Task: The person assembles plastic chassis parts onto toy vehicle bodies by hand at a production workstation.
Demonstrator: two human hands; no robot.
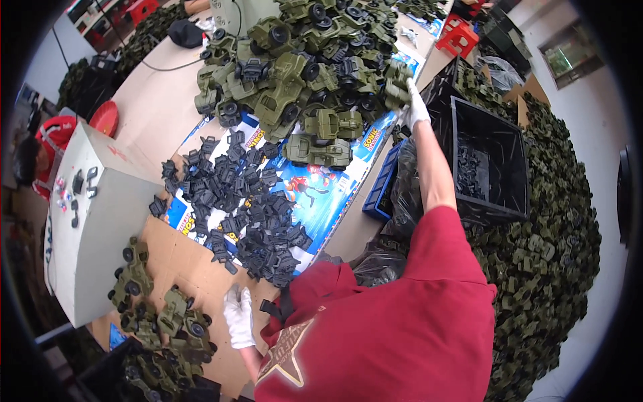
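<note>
My right hand (pixel 416 108), in a white glove, reaches to the far right side of the work table. Its fingers are closed on an olive-green toy jeep (pixel 398 87) at the edge of a big heap of similar toy jeeps (pixel 284 87). My left hand (pixel 238 316), also white-gloved, is low over the cardboard near my body. Its fingers point away from me, and nothing shows in them. Just beyond it lies a loose pile of small black plastic parts (pixel 248 201). Two green jeeps (pixel 317 152) stand apart at the heap's near side.
A grey-white metal box (pixel 104 221) stands at the left, with several toy jeeps (pixel 174 311) on the cardboard below it. On the right are a black crate (pixel 492 157), a blue basket (pixel 380 191) and a huge mound of green parts (pixel 536 288). A person in red sits far left.
</note>
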